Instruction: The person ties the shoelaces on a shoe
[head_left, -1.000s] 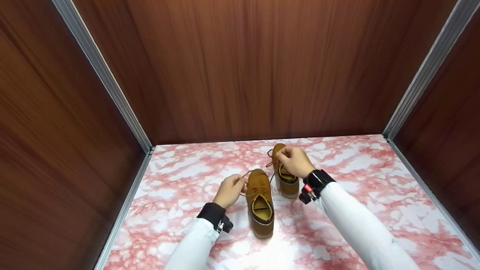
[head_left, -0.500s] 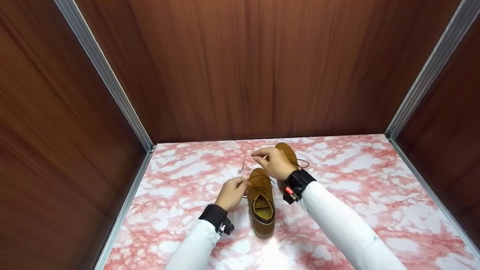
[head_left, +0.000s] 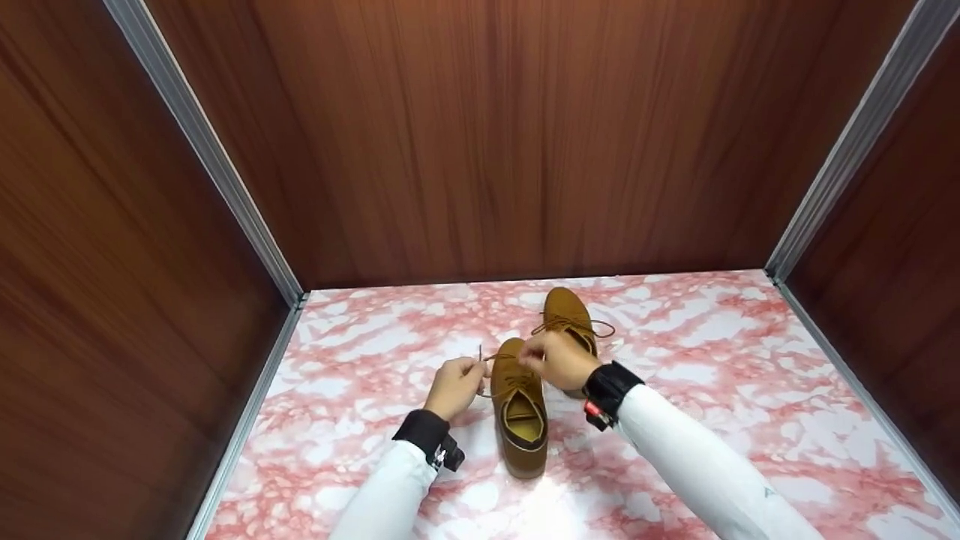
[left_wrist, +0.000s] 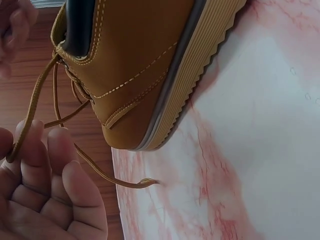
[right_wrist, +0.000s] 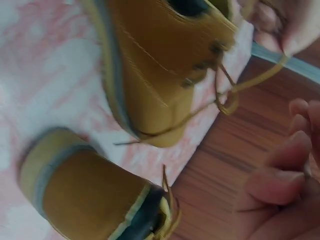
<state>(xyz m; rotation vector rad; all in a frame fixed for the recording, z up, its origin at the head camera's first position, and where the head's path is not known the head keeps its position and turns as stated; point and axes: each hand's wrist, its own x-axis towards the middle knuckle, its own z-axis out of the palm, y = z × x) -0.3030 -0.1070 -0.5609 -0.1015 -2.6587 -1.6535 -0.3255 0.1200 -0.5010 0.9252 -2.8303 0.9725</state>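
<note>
A tan lace-up shoe [head_left: 523, 454] stands upright on the table, toe pointing away. Left of its toe, my left hand [head_left: 456, 386] pinches its brown shoelace [left_wrist: 34, 97] between thumb and finger, with a short lace end sticking up above the fingers. In the left wrist view, another lace strand hangs loose past the toe. My right hand [head_left: 559, 361] hovers at the shoe's right side. Its fingers [right_wrist: 275, 186] are loosely bent in the right wrist view, with no lace visible in them. The matching shoe [head_left: 564, 304] stands farther back, partly behind my right hand.
The far shoe's laces [head_left: 603, 328] spread out to both sides. Pink-and-white marbled table [head_left: 360, 420] surrounds the shoes. Wood-grain panels [head_left: 480, 150] with grey metal corner rails [head_left: 247, 202] enclose it at the back and sides.
My right hand went from above the far shoe leftward past the near shoe's toe, then drew back down to its right side. My left hand stays by the near shoe, keeping the shoelace.
</note>
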